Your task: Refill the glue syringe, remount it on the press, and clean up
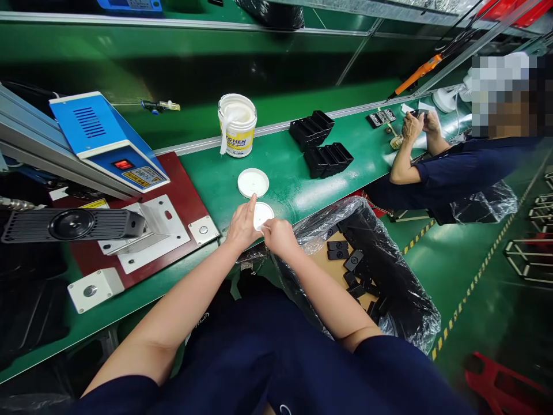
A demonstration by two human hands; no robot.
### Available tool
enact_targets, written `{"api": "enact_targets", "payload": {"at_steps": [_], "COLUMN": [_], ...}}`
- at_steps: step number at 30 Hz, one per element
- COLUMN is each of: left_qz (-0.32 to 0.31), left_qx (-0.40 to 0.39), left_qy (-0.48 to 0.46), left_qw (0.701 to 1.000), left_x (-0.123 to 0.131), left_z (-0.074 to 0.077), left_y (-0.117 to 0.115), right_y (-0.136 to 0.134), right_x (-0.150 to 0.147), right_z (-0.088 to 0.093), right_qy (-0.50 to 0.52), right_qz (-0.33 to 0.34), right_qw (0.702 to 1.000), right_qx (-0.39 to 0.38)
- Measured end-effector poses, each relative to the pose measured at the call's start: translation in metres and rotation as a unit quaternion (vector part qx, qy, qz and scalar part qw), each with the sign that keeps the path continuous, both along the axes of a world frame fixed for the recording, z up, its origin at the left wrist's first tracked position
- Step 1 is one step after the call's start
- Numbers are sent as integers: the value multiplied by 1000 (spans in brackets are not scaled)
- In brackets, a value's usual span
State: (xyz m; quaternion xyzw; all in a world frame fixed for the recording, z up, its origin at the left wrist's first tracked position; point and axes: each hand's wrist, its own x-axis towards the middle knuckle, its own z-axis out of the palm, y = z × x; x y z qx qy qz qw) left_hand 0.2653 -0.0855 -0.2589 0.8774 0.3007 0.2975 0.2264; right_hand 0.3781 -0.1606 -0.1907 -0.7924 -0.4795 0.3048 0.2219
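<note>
Close in front of me, at the near edge of the green bench, my left hand (242, 225) holds a white round disc (263, 214) by its left side. My right hand (280, 237) is closed in a pinch at the disc's lower right edge. What its fingertips pinch is too small to make out. Just beyond, a white round lid (253, 182) lies flat on the bench. Farther back stands an uncovered white tub (239, 138) with a yellow label, holding white paste. A white strip hangs over the tub's left rim.
Left stands a press with a blue control box (110, 138) and two button boxes. Black slotted trays (328, 159) sit right of the tub. A plastic-lined bin (406, 288) holds several black parts. At right, a co-worker (449, 167) handles a small dark part beneath an orange screwdriver (417, 76).
</note>
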Motion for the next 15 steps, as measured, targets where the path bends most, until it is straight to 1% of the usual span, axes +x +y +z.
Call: {"api": "enact_targets", "payload": {"at_steps": [2, 4, 6, 8, 9, 10, 11, 13, 14, 15], "left_qz": [3, 9, 10, 14, 17, 20, 19, 16, 15, 18], "left_qx": [-1, -11, -15, -17, -23, -36, -55, -99, -115, -127], "left_qy": [-1, 6, 4, -28, -55, -86, -116, -163, -179, -191], "left_qw": [1000, 1000, 1000, 999, 998, 995, 991, 982, 977, 973], "left_x": [-1, -5, -13, -24, -30, -34, -38, -40, -39, -38], "left_z": [-3, -3, 2, 11, 17, 23, 29, 40, 45, 48], "left_y": [-2, -6, -13, -24, -29, -35, -41, -51, -55, -59], "right_y": [5, 4, -1, -10, -14, -18, -21, -26, -28, -29], "right_x": [11, 22, 29, 31, 30, 28, 25, 16, 10, 3], "right_z": [-1, -1, 0, 3, 4, 5, 7, 10, 11, 12], "right_qy": [89, 189, 277, 339, 382, 436, 496, 606, 641, 659], "right_qz": [-12, -21, -34, -48, -61, -80, -102, -144, -157, -163], "right_qw": [996, 982, 960, 938, 920, 894, 859, 779, 748, 732], "right_qx": [2, 13, 34, 59, 68, 73, 75, 69, 64, 58]}}
